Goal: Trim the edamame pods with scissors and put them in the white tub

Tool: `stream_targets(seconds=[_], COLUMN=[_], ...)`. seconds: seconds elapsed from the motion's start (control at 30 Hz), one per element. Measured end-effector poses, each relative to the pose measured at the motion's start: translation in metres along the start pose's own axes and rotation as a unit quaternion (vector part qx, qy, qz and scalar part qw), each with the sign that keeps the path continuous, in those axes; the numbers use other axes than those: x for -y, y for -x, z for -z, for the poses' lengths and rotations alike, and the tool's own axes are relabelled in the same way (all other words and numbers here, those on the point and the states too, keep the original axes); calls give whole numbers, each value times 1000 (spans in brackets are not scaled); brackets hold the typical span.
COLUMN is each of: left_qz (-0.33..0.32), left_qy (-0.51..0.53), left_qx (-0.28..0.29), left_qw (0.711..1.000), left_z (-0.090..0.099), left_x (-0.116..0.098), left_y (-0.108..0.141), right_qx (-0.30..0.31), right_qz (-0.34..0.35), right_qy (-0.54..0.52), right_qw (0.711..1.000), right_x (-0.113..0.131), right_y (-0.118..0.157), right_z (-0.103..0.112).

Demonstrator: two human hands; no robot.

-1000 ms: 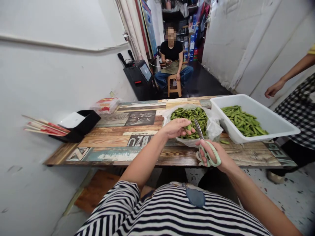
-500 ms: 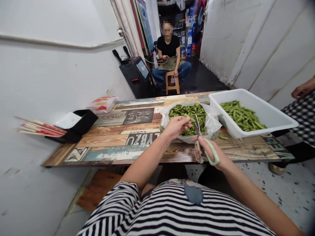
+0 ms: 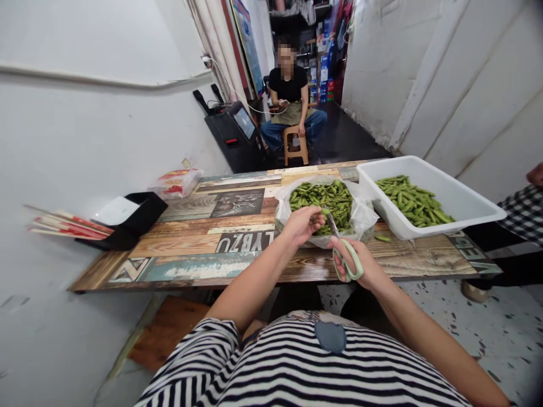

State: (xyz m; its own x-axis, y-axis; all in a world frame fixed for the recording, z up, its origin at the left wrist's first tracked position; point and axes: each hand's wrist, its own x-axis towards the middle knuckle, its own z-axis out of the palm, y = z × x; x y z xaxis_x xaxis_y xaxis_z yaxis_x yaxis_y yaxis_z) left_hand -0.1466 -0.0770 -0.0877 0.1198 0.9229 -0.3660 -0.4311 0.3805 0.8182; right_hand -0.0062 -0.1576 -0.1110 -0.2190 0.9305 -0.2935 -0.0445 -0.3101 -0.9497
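Stripes cover the shirt [image 3: 271,367] of a person at a table [image 3: 169,246] printed with wood planks and lettering. The right hand [image 3: 360,263] is wrapped around the pale green handles of a pair of scissors [image 3: 353,263], their blades angled up toward the left hand. That left hand [image 3: 303,224] has its thumb and fingers pinched together on a green pod [image 3: 324,211], held over a bag; whether the blades touch the pod cannot be told. Below and behind the hands, the whitish plastic bag [image 3: 365,221] lies open on the tabletop, full of bean pods [image 3: 301,195]. A loose pod [image 3: 382,238] rests on the table, between the bag and a white tub [image 3: 462,215] holding more green pods [image 3: 411,200]. To the left, chopsticks [image 3: 76,223] jut from a black holder [image 3: 142,217], with a clear packet [image 3: 176,183] just beyond it. At right, another person in a checked garment [image 3: 524,215] stands partly out of view. Past the table are a black machine with a lit screen [image 3: 231,135] and a seated person [image 3: 288,85] in black, one hand near a tan stool [image 3: 296,146].
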Motion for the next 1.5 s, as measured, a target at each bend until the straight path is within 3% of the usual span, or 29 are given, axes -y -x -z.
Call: stream_targets(seconds=[0.13, 0.23, 0.33, 0.47, 0.53, 0.63, 0.7, 0.83, 0.97, 1.13, 1.33, 1.5], left_qz=[2, 6, -2, -65, -50, 8, 35, 35, -48, -124, -193, -196], left_qy=[55, 27, -43, -190, -274, -330, -304, -209, -229, -317, -332, -369], left_qx=[10, 54, 122, 180, 188, 186, 213, 293, 262, 200, 118, 104], left_qw=[998, 998, 992, 963, 942, 925, 928, 932, 936, 919, 916, 903], left_z=[2, -11, -48, -126, -160, -179, -170, -122, -74, -29, -3, 5], left_x=[-5, -15, -25, -25, -21, -20, -25, -37, -41, -35, -22, -20], left_y=[-8, -16, -33, -67, -80, -83, -74, -45, -21, -4, 21, 30], right_qx=[19, 37, 33, 35, 36, 16, -8, -43, -48, -19, 37, 36], right_qz=[-23, -17, -31, -28, -25, -7, 4, 28, 52, 62, 75, 83], right_qy=[-53, -52, -36, -24, -14, -29, -49, -50, -22, 20, 77, 125], right_qw=[998, 998, 998, 999, 999, 999, 999, 997, 997, 998, 993, 988], right_x=[0, -4, -11, -22, -26, -31, -31, -25, -10, 2, 3, 5], right_y=[6, 19, 36, 55, 61, 65, 66, 60, 49, 36, 31, 28], right_z=[8, 16, 23, 32, 38, 49, 56, 65, 56, 33, 16, 14])
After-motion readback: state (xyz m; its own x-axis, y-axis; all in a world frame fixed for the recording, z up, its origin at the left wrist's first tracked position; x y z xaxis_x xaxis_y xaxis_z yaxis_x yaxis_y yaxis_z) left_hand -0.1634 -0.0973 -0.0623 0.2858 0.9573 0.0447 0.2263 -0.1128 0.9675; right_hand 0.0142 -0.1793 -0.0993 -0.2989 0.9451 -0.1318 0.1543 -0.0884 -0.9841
